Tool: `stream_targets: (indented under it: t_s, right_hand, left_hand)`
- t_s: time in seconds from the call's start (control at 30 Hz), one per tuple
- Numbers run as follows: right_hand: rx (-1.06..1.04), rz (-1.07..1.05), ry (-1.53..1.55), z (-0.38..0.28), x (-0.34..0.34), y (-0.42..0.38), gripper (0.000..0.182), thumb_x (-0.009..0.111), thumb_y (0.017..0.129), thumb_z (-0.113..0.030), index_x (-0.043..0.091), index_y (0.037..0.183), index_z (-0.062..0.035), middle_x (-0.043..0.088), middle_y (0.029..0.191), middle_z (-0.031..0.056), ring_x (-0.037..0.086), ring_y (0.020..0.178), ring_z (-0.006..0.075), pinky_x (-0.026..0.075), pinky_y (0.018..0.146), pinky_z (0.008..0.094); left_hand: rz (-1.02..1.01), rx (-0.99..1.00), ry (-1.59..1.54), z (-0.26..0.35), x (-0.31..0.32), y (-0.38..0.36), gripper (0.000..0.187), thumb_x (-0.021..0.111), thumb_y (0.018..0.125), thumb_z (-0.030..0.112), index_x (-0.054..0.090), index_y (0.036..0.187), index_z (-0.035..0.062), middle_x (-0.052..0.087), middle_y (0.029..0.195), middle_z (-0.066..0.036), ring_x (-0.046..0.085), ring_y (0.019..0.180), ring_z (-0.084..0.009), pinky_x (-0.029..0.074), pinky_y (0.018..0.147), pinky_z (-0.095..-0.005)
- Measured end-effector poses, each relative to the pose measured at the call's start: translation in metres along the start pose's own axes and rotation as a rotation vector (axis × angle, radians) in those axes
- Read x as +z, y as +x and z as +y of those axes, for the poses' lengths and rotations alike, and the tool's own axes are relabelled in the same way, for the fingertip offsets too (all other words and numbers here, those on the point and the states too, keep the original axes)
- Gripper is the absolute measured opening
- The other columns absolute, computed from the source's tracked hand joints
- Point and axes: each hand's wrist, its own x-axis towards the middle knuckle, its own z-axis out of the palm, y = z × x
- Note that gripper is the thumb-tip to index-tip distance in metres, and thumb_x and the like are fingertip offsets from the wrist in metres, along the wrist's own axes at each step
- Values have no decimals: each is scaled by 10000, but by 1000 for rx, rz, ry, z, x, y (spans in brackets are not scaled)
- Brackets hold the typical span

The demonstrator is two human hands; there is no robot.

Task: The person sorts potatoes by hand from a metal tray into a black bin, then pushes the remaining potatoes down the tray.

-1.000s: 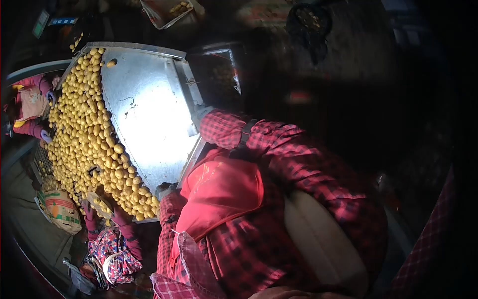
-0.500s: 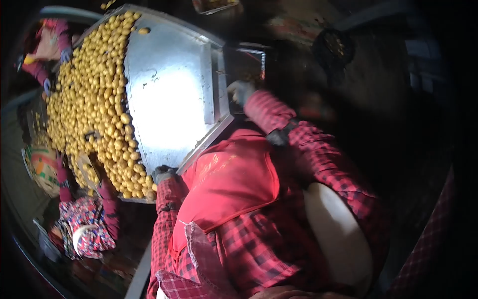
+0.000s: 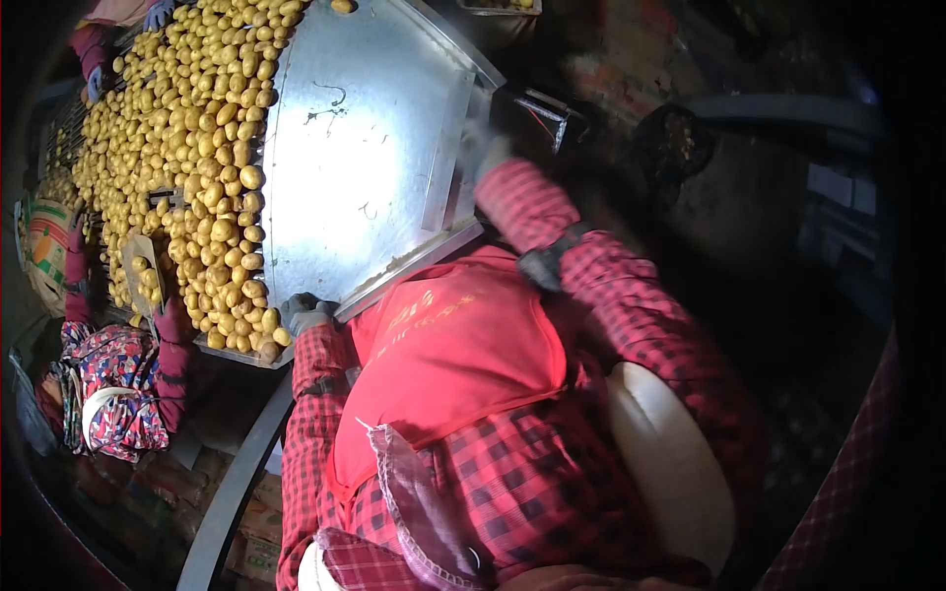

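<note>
My left hand [image 3: 307,313], in a grey glove, is at the near edge of a shiny metal sorting table [image 3: 345,148], its fingers bent over the rim. Close to it lie the nearest potatoes [image 3: 251,291] of a large yellow heap covering the table's left side. My right hand [image 3: 491,156], gloved too, is at the raised right rim of the table. Motion blur smears its fingers, and I cannot see whether anything is in them.
Across the heap, a co-worker's gloved hands [image 3: 96,84] are at the far left edge. Another co-worker in a flowered garment [image 3: 118,389] reaches to a flat board [image 3: 145,271] among the potatoes. A printed sack [image 3: 47,241] hangs at left; a dark round container [image 3: 675,143] is at right.
My view has shifted, so the table sits higher in the picture. My right hand has moved from just outside the right rim onto it. My left hand stays at the near edge.
</note>
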Motion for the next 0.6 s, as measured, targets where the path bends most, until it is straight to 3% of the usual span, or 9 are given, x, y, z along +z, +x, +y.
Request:
stream_targets:
  t_s: [0.03, 0.1, 0.17, 0.2, 0.3, 0.4, 0.5, 0.53, 0.6]
  right_hand:
    - [-138, -58, -694, -8, 18, -17, 620, 721, 801, -548, 600, 1244, -131, 698, 1080, 155, 669, 1013, 317, 516, 883, 446]
    - [37, -58, -498, -19, 39, -27, 742, 752, 760, -554, 521, 1321, -128, 674, 1152, 157, 651, 1042, 338, 500, 910, 462]
    - [49, -51, -510, 10, 54, -1, 750, 748, 756, -553, 506, 1327, -131, 671, 1148, 147, 648, 1055, 338, 494, 922, 462]
    - [-27, -71, -452, -14, 41, -10, 651, 707, 816, -528, 512, 1298, -137, 678, 1113, 150, 640, 1069, 348, 497, 921, 468]
    - [-77, -188, -886, -53, 26, -15, 525, 671, 879, -387, 497, 1320, -163, 607, 1273, 134, 634, 1113, 330, 500, 944, 449]
    - [-191, -317, -964, -35, 30, -16, 546, 653, 880, -237, 455, 1386, -194, 389, 1513, 111, 612, 1180, 323, 489, 987, 430]
    - [-612, -402, -1253, -4, 43, -21, 600, 639, 846, -134, 437, 1406, -206, 247, 1557, 81, 615, 1190, 301, 487, 997, 424]
    - [-664, -442, -1265, -7, 37, -26, 604, 630, 826, -89, 437, 1390, -190, 297, 1496, 84, 601, 1208, 299, 487, 1000, 429]
    - [-564, -539, -1299, -26, 32, -31, 605, 631, 815, -71, 441, 1379, -177, 315, 1462, 88, 572, 1250, 293, 480, 1016, 421]
  left_hand:
    - [12, 10, 8, -3, 3, 3, 273, 754, 631, 117, 684, 891, 73, 578, 1091, -154, 595, 1011, -324, 501, 930, -418]
    - [32, 24, 30, -17, 14, 10, 270, 754, 631, 119, 683, 888, 73, 580, 1089, -152, 599, 1004, -324, 505, 923, -417]
    - [40, 30, 53, -32, 25, 18, 267, 754, 631, 122, 683, 884, 73, 583, 1087, -151, 603, 996, -323, 510, 916, -416]
    - [45, 30, 58, -37, 31, 21, 266, 755, 631, 123, 682, 883, 73, 584, 1086, -150, 605, 992, -322, 512, 913, -416]
    - [65, 23, 53, -51, 43, 31, 262, 755, 632, 127, 682, 877, 74, 587, 1083, -148, 612, 981, -321, 518, 903, -414]
    - [73, 8, 38, -63, 55, 40, 258, 756, 632, 130, 681, 872, 74, 590, 1080, -146, 618, 969, -320, 524, 892, -413]
    - [75, 8, 31, -60, 53, 38, 254, 756, 632, 134, 680, 867, 75, 594, 1077, -145, 624, 957, -319, 531, 882, -412]
    - [75, 25, 46, -50, 45, 30, 254, 750, 638, 140, 682, 877, 83, 597, 1070, -145, 613, 979, -325, 516, 900, -413]
    - [79, 58, 76, -33, 28, 18, 256, 738, 651, 151, 685, 896, 98, 604, 1055, -147, 592, 1021, -336, 488, 938, -414]
